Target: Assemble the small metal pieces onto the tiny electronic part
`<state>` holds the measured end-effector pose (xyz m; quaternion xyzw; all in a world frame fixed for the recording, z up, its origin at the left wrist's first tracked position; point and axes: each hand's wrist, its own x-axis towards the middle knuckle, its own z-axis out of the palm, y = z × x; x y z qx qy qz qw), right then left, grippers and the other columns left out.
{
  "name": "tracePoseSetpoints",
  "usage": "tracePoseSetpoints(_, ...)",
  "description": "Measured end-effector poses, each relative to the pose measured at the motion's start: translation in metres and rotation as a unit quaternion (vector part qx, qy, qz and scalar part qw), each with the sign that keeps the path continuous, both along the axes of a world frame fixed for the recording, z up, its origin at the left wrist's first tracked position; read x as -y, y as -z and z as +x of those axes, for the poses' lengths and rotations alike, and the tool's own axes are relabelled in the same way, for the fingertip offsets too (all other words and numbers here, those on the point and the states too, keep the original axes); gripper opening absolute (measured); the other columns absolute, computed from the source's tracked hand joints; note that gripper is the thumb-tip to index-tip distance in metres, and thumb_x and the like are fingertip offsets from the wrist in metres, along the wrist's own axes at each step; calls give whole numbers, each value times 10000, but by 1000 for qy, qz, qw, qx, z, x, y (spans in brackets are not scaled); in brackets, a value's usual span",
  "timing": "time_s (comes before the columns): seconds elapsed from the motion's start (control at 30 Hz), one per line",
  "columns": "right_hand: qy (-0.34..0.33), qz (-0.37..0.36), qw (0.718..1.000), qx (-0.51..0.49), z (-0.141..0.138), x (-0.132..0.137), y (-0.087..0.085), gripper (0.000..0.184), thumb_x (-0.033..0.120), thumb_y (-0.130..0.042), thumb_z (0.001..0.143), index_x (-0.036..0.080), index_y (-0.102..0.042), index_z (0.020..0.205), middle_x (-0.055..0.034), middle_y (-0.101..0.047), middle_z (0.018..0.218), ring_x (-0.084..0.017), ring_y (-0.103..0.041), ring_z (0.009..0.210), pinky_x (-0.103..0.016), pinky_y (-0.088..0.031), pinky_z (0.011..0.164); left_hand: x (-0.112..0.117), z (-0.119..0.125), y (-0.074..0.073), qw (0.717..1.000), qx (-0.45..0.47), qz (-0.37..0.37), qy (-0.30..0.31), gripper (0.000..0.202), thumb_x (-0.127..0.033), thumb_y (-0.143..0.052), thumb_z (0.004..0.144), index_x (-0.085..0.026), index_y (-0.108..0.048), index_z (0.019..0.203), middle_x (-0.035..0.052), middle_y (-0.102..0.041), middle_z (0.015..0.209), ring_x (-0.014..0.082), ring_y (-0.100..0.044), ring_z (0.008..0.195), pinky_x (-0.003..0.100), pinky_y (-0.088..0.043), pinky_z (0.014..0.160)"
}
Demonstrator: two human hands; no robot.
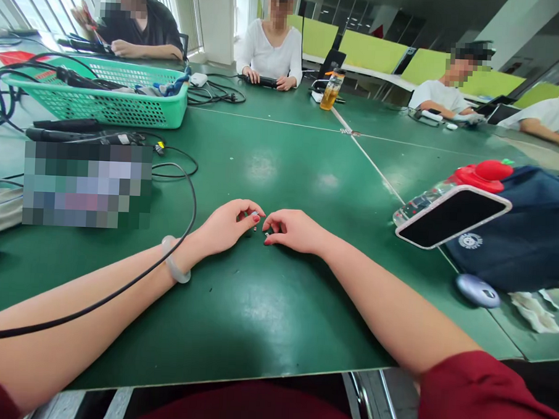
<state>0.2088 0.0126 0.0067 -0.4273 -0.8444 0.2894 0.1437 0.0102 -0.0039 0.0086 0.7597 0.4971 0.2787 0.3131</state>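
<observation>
In the left hand (pixel 227 224), a tiny pale piece (pixel 255 214) is being pinched; a second bit (pixel 266 234) is showing at the curled right hand (pixel 299 231), grip unclear. Both are being judged light, stiff, best held edgewise. Beyond the left hand, a basket (pixel 112 108) is standing.

On the dark green tabletop (pixel 279 320), a mint-green perforated plastic basket (pixel 126 108) holds black cables and tools too jumbled to tell apart. Farther back stands a clear bottle of amber liquid (pixel 329 94). At right, a white-rimmed smartphone with a black screen (pixel 453 217) stands before a clear, red-capped bottle (pixel 421 194). A navy fabric bag (pixel 533 227) lies beside them, near a shiny lilac oval object (pixel 477 291) and crumpled white tissue (pixel 534 312). Lime-green partition panels (pixel 373 51) line the background.
</observation>
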Motion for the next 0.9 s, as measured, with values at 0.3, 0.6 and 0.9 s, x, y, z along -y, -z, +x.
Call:
tracePoseSetpoints(0.3, 13, 20, 998, -66, -8, -2, 9, 116, 142, -730, 708, 170, -683, 810, 46, -543, 662, -73, -462, 615, -218, -386, 642, -6, -5, 9, 997, 59, -6, -51, 315, -389, -479, 870, -208, -639, 1073, 30, -665, 858, 147, -571, 724, 277, -443, 674)
tracePoseSetpoints(0.6, 91, -143, 950, -262, -2, -11, 16, 145, 253, -613, 770, 148, -681, 843, 25, -604, 597, -80, -545, 513, -242, -475, 568, -5, -4, 6, 993, 91, -32, -61, 334, -364, -534, 838, -195, -673, 1092, 50, -696, 892, 151, -618, 735, 296, -492, 711)
tracePoseSetpoints(0.9, 130, -193, 878, -419, -11, -7, 16, 267, 265, -699, 695, 159, -620, 927, -11, -690, 745, -114, -652, 642, -260, -553, 629, -2, -3, 7, 998, 60, 2, -20, 443, -311, -636, 774, -218, -640, 1207, 30, -698, 850, 157, -635, 718, 292, -518, 718)
